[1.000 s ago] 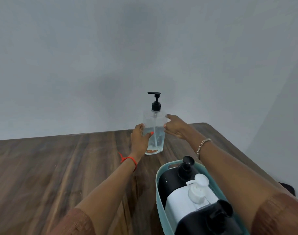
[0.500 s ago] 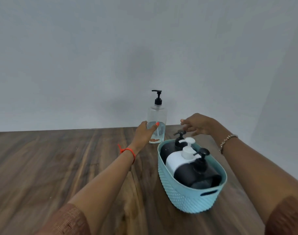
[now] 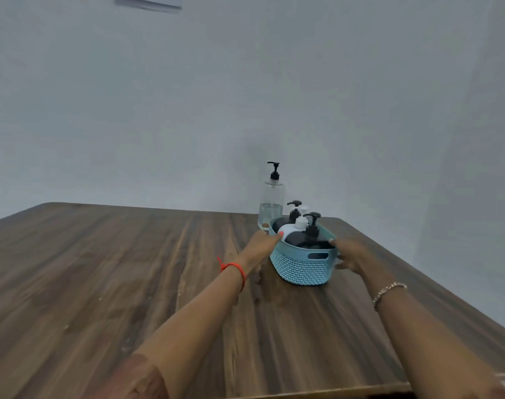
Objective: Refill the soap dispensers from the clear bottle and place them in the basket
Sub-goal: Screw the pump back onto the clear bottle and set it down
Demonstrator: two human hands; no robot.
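Observation:
A light blue woven basket (image 3: 301, 269) stands on the wooden table near its far right corner. Inside it lie two black dispensers, one in front (image 3: 307, 240) and one at the back (image 3: 283, 221), with a white dispenser (image 3: 288, 228) between them, pumps pointing up. My left hand (image 3: 261, 244) grips the basket's left rim. My right hand (image 3: 350, 254) holds its right end beside the handle slot. The clear bottle (image 3: 271, 201) with a black pump stands upright just behind the basket, with a little liquid at the bottom.
The dark wood table (image 3: 116, 269) stretches to the left and toward me. A grey wall rises right behind the bottle, and the table's right edge runs close to the basket.
Both hands left the clear bottle and came back onto the basket's two ends. The view pulled back and up, so the basket now sits farther away.

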